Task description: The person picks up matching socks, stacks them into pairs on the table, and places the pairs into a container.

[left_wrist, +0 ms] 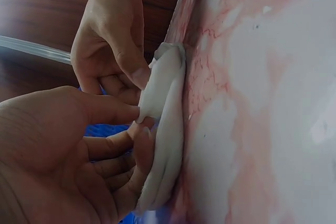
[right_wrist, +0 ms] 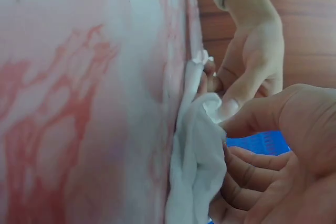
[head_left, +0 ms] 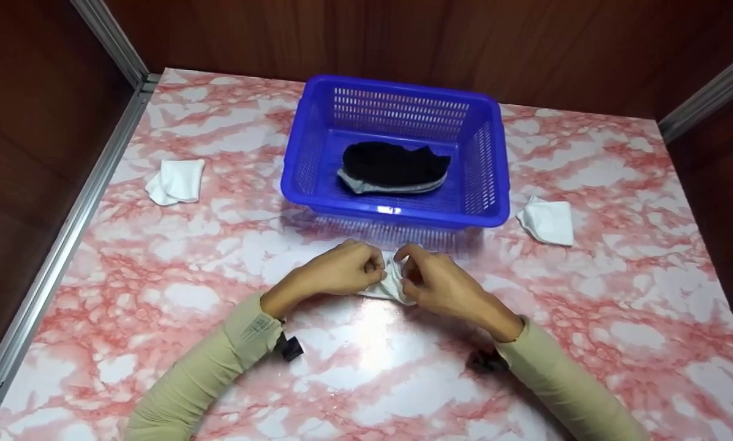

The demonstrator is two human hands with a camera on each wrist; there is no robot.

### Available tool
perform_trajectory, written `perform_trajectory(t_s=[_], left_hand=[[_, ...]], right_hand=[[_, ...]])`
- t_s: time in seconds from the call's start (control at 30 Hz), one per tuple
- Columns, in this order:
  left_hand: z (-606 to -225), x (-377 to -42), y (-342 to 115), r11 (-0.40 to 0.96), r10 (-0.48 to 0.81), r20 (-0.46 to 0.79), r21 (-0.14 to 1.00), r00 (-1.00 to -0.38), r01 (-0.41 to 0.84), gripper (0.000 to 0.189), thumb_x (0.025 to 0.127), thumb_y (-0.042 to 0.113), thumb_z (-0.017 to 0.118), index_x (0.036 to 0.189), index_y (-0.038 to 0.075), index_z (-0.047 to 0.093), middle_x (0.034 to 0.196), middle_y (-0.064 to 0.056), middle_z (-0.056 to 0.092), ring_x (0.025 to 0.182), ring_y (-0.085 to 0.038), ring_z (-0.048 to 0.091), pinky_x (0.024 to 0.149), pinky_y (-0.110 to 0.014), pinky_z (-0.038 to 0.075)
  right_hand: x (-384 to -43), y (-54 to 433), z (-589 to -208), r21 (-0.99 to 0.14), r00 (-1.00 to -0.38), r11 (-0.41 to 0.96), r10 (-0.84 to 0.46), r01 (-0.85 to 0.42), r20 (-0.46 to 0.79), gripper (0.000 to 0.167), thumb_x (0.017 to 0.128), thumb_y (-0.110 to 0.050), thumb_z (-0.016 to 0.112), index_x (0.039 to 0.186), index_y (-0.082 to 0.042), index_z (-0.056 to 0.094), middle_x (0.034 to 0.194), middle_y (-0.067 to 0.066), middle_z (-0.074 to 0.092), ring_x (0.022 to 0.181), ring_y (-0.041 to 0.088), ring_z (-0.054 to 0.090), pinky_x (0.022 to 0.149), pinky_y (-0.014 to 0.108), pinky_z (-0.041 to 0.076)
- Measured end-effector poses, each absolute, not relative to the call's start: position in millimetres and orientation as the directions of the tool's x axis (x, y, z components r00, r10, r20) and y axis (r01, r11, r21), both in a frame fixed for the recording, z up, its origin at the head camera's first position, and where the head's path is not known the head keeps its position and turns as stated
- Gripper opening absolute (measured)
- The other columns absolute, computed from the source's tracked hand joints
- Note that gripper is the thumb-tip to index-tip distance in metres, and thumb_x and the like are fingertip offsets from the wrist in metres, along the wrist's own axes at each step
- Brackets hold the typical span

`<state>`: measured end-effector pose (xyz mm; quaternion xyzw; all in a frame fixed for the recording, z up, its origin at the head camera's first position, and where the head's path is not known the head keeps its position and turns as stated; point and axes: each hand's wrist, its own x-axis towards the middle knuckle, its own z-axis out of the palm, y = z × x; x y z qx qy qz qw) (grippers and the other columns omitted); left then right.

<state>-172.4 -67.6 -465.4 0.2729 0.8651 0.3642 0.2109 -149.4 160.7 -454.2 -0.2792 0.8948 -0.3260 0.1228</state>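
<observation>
A white sock [head_left: 392, 285] lies bunched on the table just in front of the basket, between both hands. My left hand [head_left: 346, 268] pinches its left part between thumb and fingers; in the left wrist view the thumb presses an edge of the fabric [left_wrist: 167, 85]. From the other side my right hand [head_left: 444, 285] pinches the sock, its thumb and fingertips on a raised fold [right_wrist: 202, 140] in the right wrist view. The fingers hide part of the sock.
Behind the hands stands a blue plastic basket [head_left: 397, 215] holding black [head_left: 394, 164] and grey [head_left: 397, 188] socks. One folded white sock [head_left: 180, 182] lies at the left, another [head_left: 548, 222] at the right. Dark wood panels [head_left: 390, 43] enclose the marbled table [head_left: 195, 343].
</observation>
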Motion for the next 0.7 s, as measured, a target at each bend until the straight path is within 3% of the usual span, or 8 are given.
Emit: perform_trajectory(t_s=[0.2, 0.4, 0.57, 0.7], left_hand=[[-459.2, -171.9, -68.8, 0.549, 0.624, -0.146, 0.78, -0.768, 0.299, 0.015, 0.099, 0.018, 0.062, 0.098, 0.009, 0.074, 0.082, 0.003, 0.065, 0.077, -0.009, 0.057, 0.073, -0.026, 0.05], [-442.4, -173.3, -84.9, 0.553, 0.602, -0.129, 0.779, -0.788, 0.295, 0.016, 0.095, 0.016, 0.058, 0.099, 0.01, 0.072, 0.091, 0.0, 0.069, 0.085, -0.012, 0.061, 0.082, -0.031, 0.054], [-433.0, -176.6, -103.8, 0.592, 0.61, -0.156, 0.742, -0.777, 0.315, 0.016, 0.095, 0.016, 0.055, 0.097, 0.01, 0.07, 0.087, 0.002, 0.062, 0.083, -0.013, 0.056, 0.08, -0.03, 0.049], [-433.7, -178.3, -111.9, 0.63, 0.61, -0.217, 0.716, -0.762, 0.301, 0.018, 0.097, 0.016, 0.053, 0.097, 0.009, 0.07, 0.081, 0.004, 0.06, 0.074, -0.01, 0.057, 0.074, -0.028, 0.046]], right_hand=[[-148.8, 172.5, -440.8, -0.699, -0.821, 0.576, -0.57, -0.423, 0.026, 0.039, 0.086, 0.002, 0.065, 0.124, -0.004, 0.059, 0.083, 0.003, 0.069, 0.07, 0.006, 0.06, 0.061, 0.023, 0.054], [-147.5, 196.5, -423.1, -0.792, -0.818, 0.451, -0.565, -0.411, 0.103, 0.035, 0.086, 0.01, 0.064, 0.117, -0.005, 0.069, 0.088, 0.006, 0.069, 0.076, 0.008, 0.063, 0.068, 0.025, 0.058], [-150.4, 218.6, -417.2, -0.833, -0.833, 0.451, -0.554, -0.321, 0.021, 0.029, 0.089, 0.01, 0.062, 0.106, -0.008, 0.077, 0.092, 0.006, 0.071, 0.082, 0.009, 0.063, 0.073, 0.022, 0.056], [-155.7, 229.4, -423.9, -0.777, -0.808, 0.554, -0.58, -0.301, -0.101, 0.024, 0.092, 0.005, 0.063, 0.105, -0.009, 0.078, 0.095, 0.006, 0.074, 0.082, 0.008, 0.063, 0.074, 0.021, 0.055]])
